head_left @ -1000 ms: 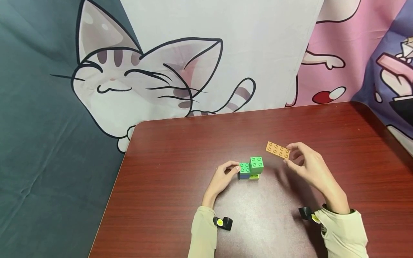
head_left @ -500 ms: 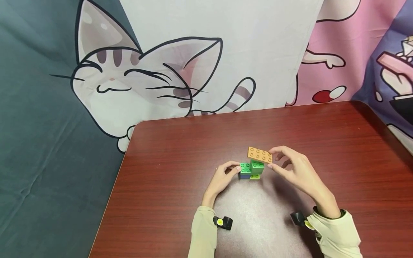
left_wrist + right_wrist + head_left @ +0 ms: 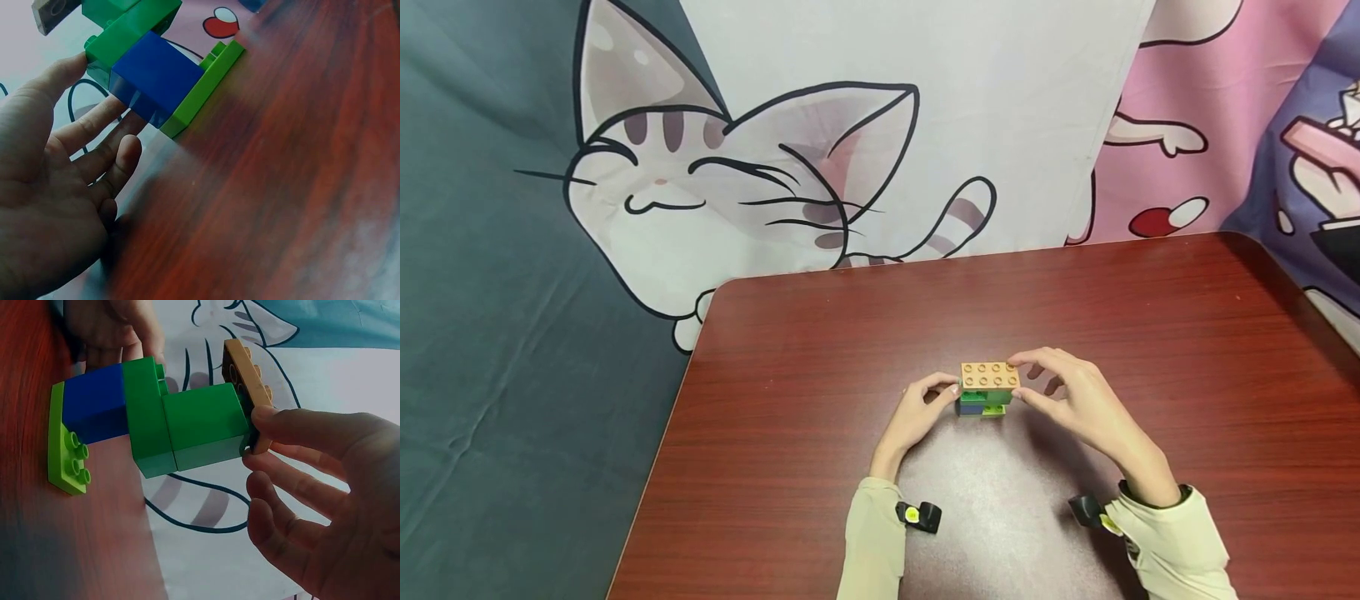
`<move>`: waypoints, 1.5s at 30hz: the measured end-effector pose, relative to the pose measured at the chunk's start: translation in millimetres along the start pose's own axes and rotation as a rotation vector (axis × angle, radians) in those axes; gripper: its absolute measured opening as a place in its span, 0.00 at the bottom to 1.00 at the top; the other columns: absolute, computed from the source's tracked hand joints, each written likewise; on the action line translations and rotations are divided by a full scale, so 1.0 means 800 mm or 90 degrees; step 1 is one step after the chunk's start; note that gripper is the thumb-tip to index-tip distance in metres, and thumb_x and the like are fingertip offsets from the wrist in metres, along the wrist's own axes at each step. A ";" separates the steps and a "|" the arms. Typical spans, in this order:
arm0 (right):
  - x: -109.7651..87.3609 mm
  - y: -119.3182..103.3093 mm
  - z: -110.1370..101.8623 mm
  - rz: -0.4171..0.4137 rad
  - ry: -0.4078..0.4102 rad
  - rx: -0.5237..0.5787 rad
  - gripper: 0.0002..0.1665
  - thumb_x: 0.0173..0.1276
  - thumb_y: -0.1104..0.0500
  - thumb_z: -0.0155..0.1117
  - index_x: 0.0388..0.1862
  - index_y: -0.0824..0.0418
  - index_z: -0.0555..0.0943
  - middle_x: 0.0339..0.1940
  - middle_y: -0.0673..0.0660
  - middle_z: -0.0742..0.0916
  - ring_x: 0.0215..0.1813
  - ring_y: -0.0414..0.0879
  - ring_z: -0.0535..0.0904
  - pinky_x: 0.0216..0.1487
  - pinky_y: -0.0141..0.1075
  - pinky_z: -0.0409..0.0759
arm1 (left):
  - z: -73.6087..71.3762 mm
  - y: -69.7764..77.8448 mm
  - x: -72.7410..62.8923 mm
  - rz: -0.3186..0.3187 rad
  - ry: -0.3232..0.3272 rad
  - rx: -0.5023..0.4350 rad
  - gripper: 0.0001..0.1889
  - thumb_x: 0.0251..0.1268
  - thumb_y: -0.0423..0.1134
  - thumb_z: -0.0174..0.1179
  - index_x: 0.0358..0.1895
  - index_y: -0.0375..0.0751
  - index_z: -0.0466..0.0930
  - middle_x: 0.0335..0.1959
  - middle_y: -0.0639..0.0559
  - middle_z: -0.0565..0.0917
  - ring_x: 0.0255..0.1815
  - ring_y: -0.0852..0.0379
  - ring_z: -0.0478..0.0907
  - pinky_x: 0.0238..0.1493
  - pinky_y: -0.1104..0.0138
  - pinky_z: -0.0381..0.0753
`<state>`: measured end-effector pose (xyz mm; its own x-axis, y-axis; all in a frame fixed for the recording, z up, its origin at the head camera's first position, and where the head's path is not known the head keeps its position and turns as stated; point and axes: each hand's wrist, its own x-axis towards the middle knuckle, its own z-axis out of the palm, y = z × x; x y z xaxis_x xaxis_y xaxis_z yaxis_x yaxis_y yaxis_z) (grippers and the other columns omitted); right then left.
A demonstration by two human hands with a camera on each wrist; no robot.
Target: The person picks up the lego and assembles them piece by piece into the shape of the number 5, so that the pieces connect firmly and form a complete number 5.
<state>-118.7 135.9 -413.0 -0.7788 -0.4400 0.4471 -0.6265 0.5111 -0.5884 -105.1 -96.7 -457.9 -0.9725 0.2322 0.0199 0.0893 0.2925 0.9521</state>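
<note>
A small stack of toy bricks stands upright on the table. A thin lime plate [image 3: 56, 450] forms its base, with a blue brick [image 3: 94, 403] on one half. Above the blue lies a longer green brick [image 3: 142, 415], topped at one end by a square green brick [image 3: 203, 422]. My left hand [image 3: 913, 421] holds the stack's left side by the long green brick, thumb and fingers at its end. Between thumb and fingertips, my right hand [image 3: 1082, 404] pinches an orange eight-stud plate [image 3: 990, 375] over the square green brick. It looks slightly tilted there; whether its underside is fully seated is hidden.
The brown wooden table [image 3: 790, 467] extends around the stack on all sides. Behind its far edge hangs a cloth printed with a cartoon cat [image 3: 700, 183]. A black wrist camera [image 3: 919, 517] is worn on the left sleeve, another [image 3: 1086, 510] on the right.
My right hand has carried the orange plate left and down from the right of the stack to over the square green brick. My left hand has stayed at the stack.
</note>
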 end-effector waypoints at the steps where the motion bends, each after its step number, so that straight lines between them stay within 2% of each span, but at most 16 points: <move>1: 0.000 0.001 0.000 -0.001 0.001 -0.002 0.23 0.47 0.68 0.74 0.45 0.59 0.80 0.37 0.49 0.83 0.33 0.41 0.76 0.27 0.31 0.76 | 0.001 0.000 0.000 0.000 0.000 -0.001 0.11 0.67 0.35 0.54 0.46 0.32 0.80 0.34 0.45 0.80 0.36 0.57 0.73 0.38 0.71 0.70; 12: -0.001 0.004 0.003 -0.001 0.014 0.000 0.23 0.49 0.69 0.72 0.47 0.59 0.80 0.38 0.49 0.83 0.32 0.39 0.75 0.25 0.32 0.75 | 0.004 0.000 0.002 0.005 -0.009 -0.019 0.12 0.66 0.34 0.54 0.47 0.30 0.79 0.35 0.43 0.80 0.35 0.58 0.72 0.38 0.70 0.70; 17: -0.002 0.006 0.001 0.002 0.015 0.017 0.24 0.49 0.70 0.72 0.47 0.60 0.80 0.32 0.47 0.81 0.28 0.37 0.73 0.24 0.34 0.76 | 0.006 -0.001 0.004 0.006 -0.015 -0.019 0.12 0.67 0.34 0.54 0.47 0.30 0.79 0.35 0.42 0.81 0.36 0.55 0.73 0.39 0.69 0.71; 24: -0.003 0.009 0.000 -0.003 0.024 0.005 0.24 0.48 0.69 0.73 0.46 0.58 0.81 0.24 0.42 0.77 0.20 0.34 0.68 0.20 0.25 0.66 | 0.008 -0.001 0.005 0.001 -0.013 -0.013 0.12 0.67 0.35 0.54 0.48 0.31 0.79 0.38 0.41 0.81 0.38 0.52 0.75 0.40 0.69 0.71; 29: -0.004 0.011 -0.001 0.008 0.010 -0.001 0.24 0.49 0.67 0.73 0.47 0.57 0.81 0.22 0.41 0.77 0.15 0.32 0.64 0.16 0.24 0.62 | 0.009 -0.001 0.006 0.002 -0.012 -0.009 0.12 0.67 0.35 0.54 0.48 0.31 0.79 0.38 0.43 0.81 0.39 0.53 0.75 0.40 0.70 0.71; 34: -0.003 0.010 -0.001 0.020 -0.004 -0.004 0.22 0.51 0.66 0.72 0.47 0.56 0.80 0.28 0.44 0.81 0.13 0.30 0.61 0.14 0.25 0.61 | 0.009 -0.002 0.006 0.001 -0.010 -0.010 0.12 0.67 0.35 0.54 0.48 0.32 0.79 0.36 0.44 0.81 0.37 0.54 0.74 0.39 0.70 0.70; 39: 0.000 0.008 0.002 0.000 0.008 -0.024 0.21 0.49 0.66 0.72 0.45 0.57 0.81 0.36 0.49 0.84 0.14 0.30 0.63 0.16 0.26 0.63 | 0.007 -0.001 0.004 0.007 -0.014 -0.009 0.12 0.67 0.35 0.53 0.48 0.32 0.79 0.36 0.44 0.81 0.36 0.56 0.73 0.39 0.69 0.71; 45: 0.003 0.007 0.007 -0.005 0.014 -0.013 0.21 0.49 0.67 0.71 0.44 0.57 0.81 0.38 0.51 0.84 0.15 0.30 0.65 0.17 0.26 0.65 | 0.005 -0.003 0.003 0.001 -0.005 -0.009 0.11 0.67 0.34 0.53 0.47 0.32 0.79 0.37 0.43 0.81 0.37 0.53 0.75 0.39 0.68 0.72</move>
<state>-123.8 133.7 -418.5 -0.7744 -0.4275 0.4663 -0.6327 0.5232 -0.5709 -106.6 -93.3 -461.4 -0.9705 0.2405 0.0189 0.0877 0.2788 0.9563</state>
